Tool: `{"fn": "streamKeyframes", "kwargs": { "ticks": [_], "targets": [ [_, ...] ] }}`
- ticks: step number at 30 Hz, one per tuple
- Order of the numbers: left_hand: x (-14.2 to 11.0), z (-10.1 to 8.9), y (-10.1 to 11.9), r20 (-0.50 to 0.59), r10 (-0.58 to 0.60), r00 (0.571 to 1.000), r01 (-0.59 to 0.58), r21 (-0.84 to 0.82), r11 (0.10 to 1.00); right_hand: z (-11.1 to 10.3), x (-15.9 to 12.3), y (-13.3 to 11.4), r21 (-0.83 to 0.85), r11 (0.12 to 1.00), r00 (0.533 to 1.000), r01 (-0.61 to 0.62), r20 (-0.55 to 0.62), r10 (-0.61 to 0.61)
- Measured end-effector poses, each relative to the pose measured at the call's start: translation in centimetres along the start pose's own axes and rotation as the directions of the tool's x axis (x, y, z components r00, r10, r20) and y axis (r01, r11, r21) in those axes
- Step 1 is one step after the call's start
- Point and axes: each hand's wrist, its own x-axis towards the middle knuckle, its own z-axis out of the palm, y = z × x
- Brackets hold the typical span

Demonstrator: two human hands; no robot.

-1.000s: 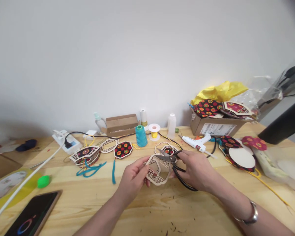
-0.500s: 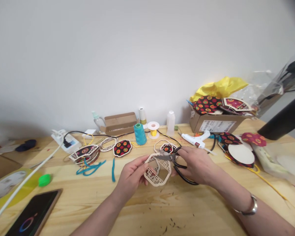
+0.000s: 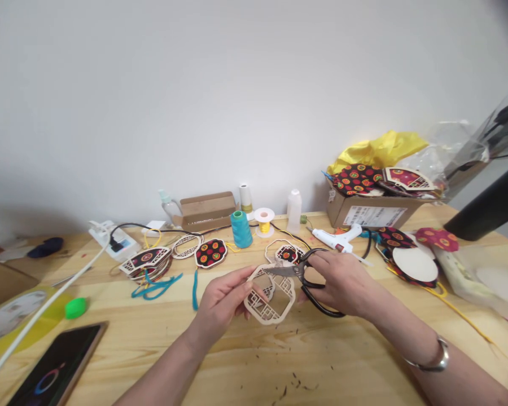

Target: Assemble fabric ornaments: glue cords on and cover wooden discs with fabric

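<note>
— Pale wood, is it?

— Yes: a thin lattice-cut wooden frame [image 3: 270,300], which I hold just above the bench [image 3: 254,361] in front of me. My left hand [image 3: 221,300] pinches its left rim. It looks light, stiff and easy to snap, so I grip the solid edge, not the fretwork.

— And your right?

— My right hand [image 3: 342,282] is closed through the black scissors [image 3: 307,277]; the blades are slightly parted over the frame's top edge. Behind them stand a teal thread cone [image 3: 241,229] and a white glue gun [image 3: 338,239].
</note>
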Motion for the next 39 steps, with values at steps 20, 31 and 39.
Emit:
{"fn": "streamKeyframes", "kwargs": {
  "ticks": [20, 31, 39],
  "targets": [
    [-0.1, -0.2, -0.3, 0.021, 0.065, 0.998, -0.065, 0.005, 0.998, 1.0, -0.2, 0.0, -0.101, 0.993, 0.976, 0.069, -0.201, -0.088],
    [-0.1, -0.3, -0.6, 0.002, 0.080, 0.997, -0.080, -0.009, 0.997, 1.3, -0.4, -0.2, -0.125, 0.991, 0.978, 0.057, -0.191, -0.080],
    [0.1, -0.1, -0.5, 0.007, 0.075, 0.997, -0.075, -0.031, 0.997, 1.3, -0.5, -0.4, -0.118, 0.993, 0.994, 0.021, -0.101, -0.033]
  ]
}}
